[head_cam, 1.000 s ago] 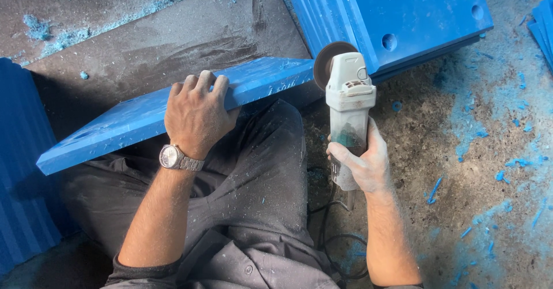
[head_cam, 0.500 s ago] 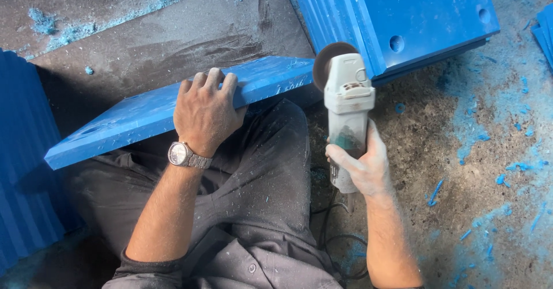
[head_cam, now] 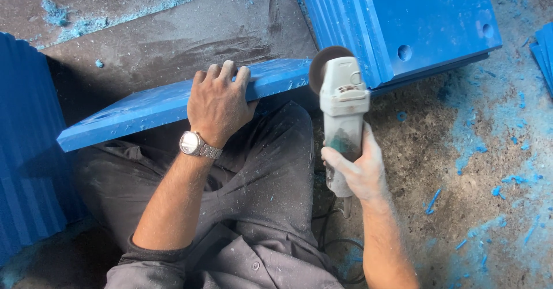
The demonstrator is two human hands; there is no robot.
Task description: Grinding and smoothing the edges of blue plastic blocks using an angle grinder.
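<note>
— Blue panel (head_cam: 167,106) lies across your lap in the head view, its right end just at the grinder's disc (head_cam: 325,67). What worries you?

— Your left hand (head_cam: 219,103) first. Its fingers curl over the panel's far edge and the palm presses flat on top, not far from that disc. If the wheel catches the panel's end and kicks sideways, those knuckles are the nearest thing in its way.

— And the other side?

— Your right hand (head_cam: 354,168) wraps closed around the body of the angle grinder (head_cam: 343,122), one-handed, from the rear. That grip gives little leverage against a jolt, so a snag may twist the tool toward your knee, which sits just below it.

— Anything else?

— The black cord (head_cam: 331,240) loops beside your leg; it may tug or foul as you shift. Blue shavings (head_cam: 469,151) litter the floor, and the panel rests only on your thighs, so it can tip under pressure. The stack of blue sheets (head_cam: 415,24) stands close behind the disc.
</note>
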